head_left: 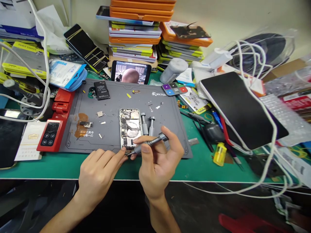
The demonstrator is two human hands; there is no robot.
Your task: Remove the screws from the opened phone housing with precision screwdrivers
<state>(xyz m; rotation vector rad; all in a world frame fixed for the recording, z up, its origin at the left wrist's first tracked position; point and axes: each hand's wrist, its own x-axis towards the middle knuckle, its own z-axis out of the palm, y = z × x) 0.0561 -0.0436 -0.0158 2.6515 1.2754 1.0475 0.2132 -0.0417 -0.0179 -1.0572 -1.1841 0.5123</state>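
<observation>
An opened phone (130,128) with its insides showing lies on a grey work mat (114,103). My right hand (157,161) is closed round a grey precision screwdriver (152,141), whose tip points at the phone's bottom edge. My left hand (98,174) rests on the mat's front edge, and its fingertips press against the phone's lower left corner. Two more grey screwdrivers (147,124) lie just right of the phone. Small screws and parts (99,114) are scattered over the mat.
A black battery (101,90) and a propped phone playing video (131,72) sit at the mat's back. A red tool (54,126) lies left, a dark tablet (239,106) and white cables (272,129) right. Stacked orange and green cases (138,29) stand behind. A yellow bottle (220,154) lies near tweezers.
</observation>
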